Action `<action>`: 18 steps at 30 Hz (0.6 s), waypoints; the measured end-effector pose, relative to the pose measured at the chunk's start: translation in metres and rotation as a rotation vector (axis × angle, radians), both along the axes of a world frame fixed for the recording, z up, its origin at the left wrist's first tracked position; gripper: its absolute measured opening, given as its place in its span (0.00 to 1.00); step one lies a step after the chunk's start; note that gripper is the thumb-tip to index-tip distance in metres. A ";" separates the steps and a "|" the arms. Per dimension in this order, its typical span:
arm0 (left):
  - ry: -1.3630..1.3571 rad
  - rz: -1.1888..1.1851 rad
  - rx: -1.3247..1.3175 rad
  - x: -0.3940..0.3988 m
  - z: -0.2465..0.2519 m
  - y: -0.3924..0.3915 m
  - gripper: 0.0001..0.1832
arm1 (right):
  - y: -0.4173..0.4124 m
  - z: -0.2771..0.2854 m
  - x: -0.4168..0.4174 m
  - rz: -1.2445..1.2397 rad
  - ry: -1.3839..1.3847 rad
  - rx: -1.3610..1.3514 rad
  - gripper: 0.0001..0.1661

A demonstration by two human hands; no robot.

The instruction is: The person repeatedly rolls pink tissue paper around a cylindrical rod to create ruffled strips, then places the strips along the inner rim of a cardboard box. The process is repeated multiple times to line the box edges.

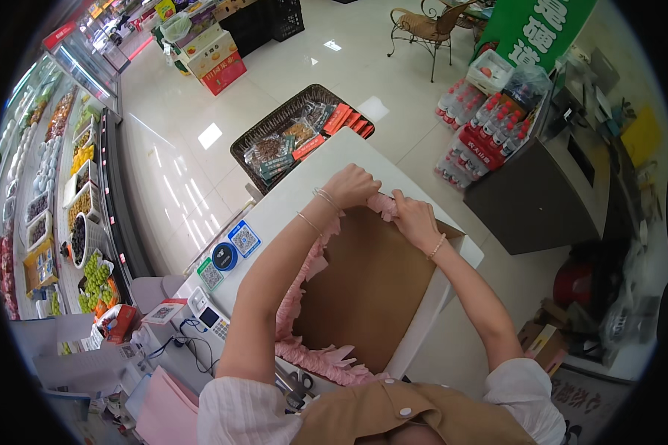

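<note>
A cardboard box with a brown inside and white outer walls stands before me on a white counter. Pink ruffled paper trim runs along its left and near edges. My left hand is closed on the trim at the far edge. A short stretch of pink trim shows between the hands, and my right hand pinches its other end with thumb and fingers. The box's right edge carries no trim. My left forearm hides part of the left edge.
The white counter bears a payment terminal, printed codes and a round blue tin. Scissors and pink sheets lie near me. Beyond sits a wicker basket of packets. Bottled water packs stand right; a produce display left.
</note>
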State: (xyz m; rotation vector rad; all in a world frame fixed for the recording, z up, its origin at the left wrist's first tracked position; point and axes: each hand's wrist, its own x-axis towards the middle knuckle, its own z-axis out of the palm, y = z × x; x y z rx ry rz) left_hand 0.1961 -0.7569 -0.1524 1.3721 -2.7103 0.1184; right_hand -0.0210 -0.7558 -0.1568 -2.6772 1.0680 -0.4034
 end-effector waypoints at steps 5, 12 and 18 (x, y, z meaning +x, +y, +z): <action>-0.018 0.013 0.026 -0.002 0.003 0.000 0.07 | -0.008 -0.032 -0.008 0.015 -0.044 -0.078 0.29; 0.084 0.067 0.048 -0.006 0.016 0.016 0.11 | -0.009 0.012 -0.024 0.119 -0.055 0.179 0.56; 0.139 -0.017 0.063 -0.019 0.010 0.012 0.16 | -0.022 -0.021 -0.029 0.078 0.002 0.125 0.53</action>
